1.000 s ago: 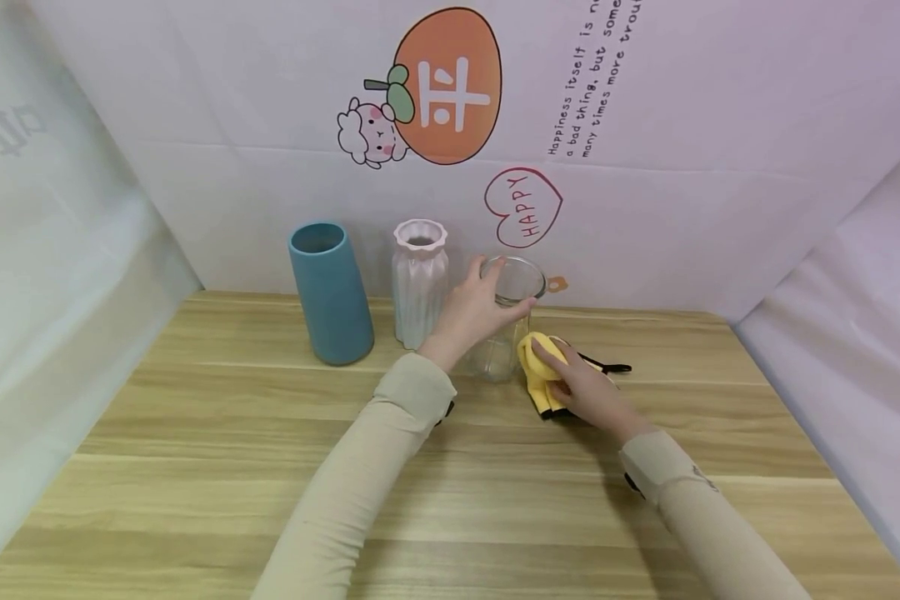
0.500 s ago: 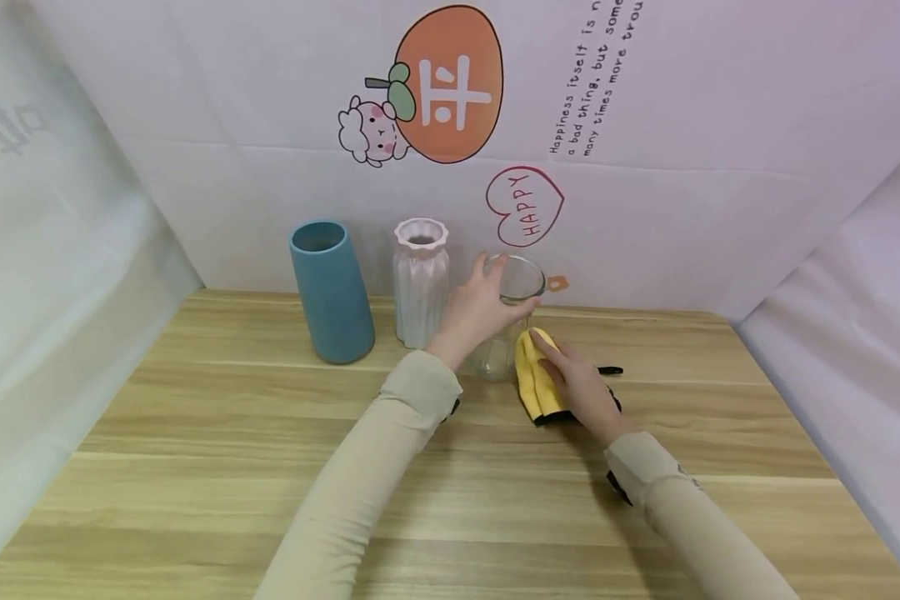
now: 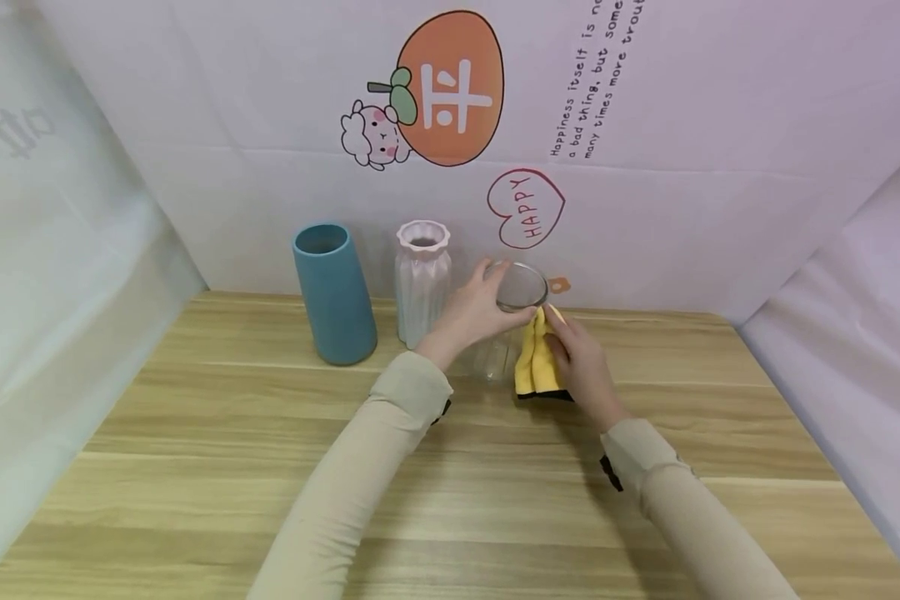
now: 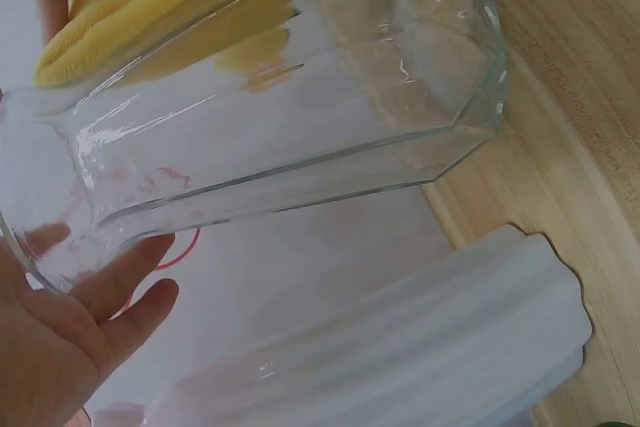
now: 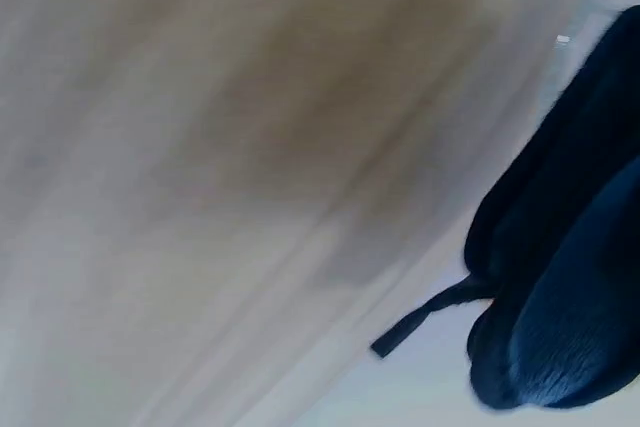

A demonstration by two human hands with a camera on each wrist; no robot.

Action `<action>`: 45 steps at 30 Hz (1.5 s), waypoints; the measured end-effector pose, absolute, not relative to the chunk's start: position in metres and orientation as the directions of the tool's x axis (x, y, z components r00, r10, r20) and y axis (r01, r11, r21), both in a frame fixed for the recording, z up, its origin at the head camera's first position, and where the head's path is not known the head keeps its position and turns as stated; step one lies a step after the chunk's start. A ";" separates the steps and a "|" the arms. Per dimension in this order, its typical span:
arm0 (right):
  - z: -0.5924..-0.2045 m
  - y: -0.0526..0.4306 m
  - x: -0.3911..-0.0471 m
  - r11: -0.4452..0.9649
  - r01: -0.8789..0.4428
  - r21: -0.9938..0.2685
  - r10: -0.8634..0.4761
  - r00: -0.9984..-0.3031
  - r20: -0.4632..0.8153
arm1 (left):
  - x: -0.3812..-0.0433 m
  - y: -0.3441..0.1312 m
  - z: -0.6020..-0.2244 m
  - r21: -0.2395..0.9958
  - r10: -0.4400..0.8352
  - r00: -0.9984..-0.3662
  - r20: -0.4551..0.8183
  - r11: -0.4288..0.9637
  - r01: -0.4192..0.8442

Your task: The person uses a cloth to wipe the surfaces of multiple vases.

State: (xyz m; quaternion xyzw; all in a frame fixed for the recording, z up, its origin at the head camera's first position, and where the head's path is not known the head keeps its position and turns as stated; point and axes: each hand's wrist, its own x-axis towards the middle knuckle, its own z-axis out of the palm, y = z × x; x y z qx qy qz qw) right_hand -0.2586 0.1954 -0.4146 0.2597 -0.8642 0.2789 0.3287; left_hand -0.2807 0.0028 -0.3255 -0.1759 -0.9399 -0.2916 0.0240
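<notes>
A clear glass vase (image 3: 497, 360) stands on the wooden table, with my left hand (image 3: 471, 310) gripping it around the neck just below the rim. In the left wrist view, thumb and fingers spread about the neck of that vase (image 4: 290, 142), and its thick faceted base shows. My right hand (image 3: 587, 367) holds a yellow cloth (image 3: 536, 365) with a black edge against the vase's right side, close under the left thumb. Seen from the right wrist, the cloth shows a dark side (image 5: 560, 297) and a short black strap (image 5: 425, 319).
Left of the glass vase stands a pale pink and white fluted vase (image 3: 422, 287), close to my left hand. Farther left is a taller blue vase (image 3: 335, 304). A printed white cloth backdrop (image 3: 270, 192) rises directly behind the table (image 3: 450, 492).
My right hand has moved up along the glass vase's side with the yellow cloth, from low on the body to near the rim. My left hand keeps its grip on the neck.
</notes>
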 end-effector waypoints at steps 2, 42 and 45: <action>-0.416 0.196 -0.256 0.720 -0.620 -0.312 -0.299 -0.683 0.666 | -0.281 0.002 -0.326 0.539 0.335 -0.931 0.146 0.763 0.358; -0.408 0.199 -0.255 0.690 -0.572 -0.444 -0.305 -0.786 0.538 | -0.282 -0.004 -0.319 0.444 0.415 -0.904 0.102 0.794 0.415; -0.404 0.197 -0.257 0.675 -0.572 -0.466 -0.291 -0.787 0.544 | -0.282 -0.005 -0.320 0.433 0.433 -0.895 0.108 0.790 0.434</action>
